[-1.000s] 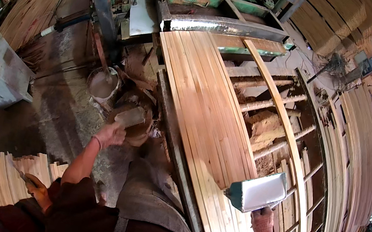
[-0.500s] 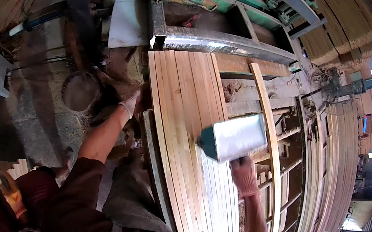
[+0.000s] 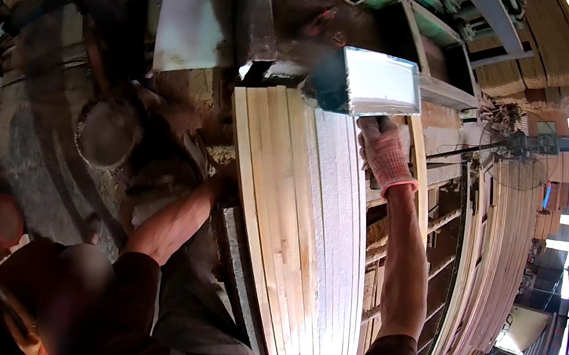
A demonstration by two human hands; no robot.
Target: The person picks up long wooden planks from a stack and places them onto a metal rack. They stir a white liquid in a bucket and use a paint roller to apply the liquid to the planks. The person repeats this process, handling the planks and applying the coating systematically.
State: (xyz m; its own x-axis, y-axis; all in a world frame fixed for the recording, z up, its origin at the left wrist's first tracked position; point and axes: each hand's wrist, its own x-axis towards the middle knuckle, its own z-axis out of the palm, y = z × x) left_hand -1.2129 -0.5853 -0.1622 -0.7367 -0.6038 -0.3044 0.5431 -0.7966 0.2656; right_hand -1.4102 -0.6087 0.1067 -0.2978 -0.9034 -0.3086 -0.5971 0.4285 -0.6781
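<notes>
My right hand (image 3: 385,153), in a pinkish knit glove, is closed on the handle side of a box-shaped glue spreader (image 3: 381,85) with a white inside and a dark green side. The spreader is over the far end of a row of long wooden strips (image 3: 272,205) lying edge to edge. A wet white coat (image 3: 331,260), like glue, covers the strips on the right; those on the left are bare. My left hand (image 3: 225,181) is at the left edge of the row, dark in shadow, its fingers hidden.
One loose strip (image 3: 419,162) lies along the right side over a frame with crossbars. Beyond the strips' far end stands a metal machine frame (image 3: 413,37). Stacked boards (image 3: 501,274) run along the right. A round bucket (image 3: 108,134) stands on the floor at left; another person is at lower left.
My right hand has moved the spreader away from me to the strips' far end. The white coat now reaches farther along the strips. My left hand has shifted against the row's left edge.
</notes>
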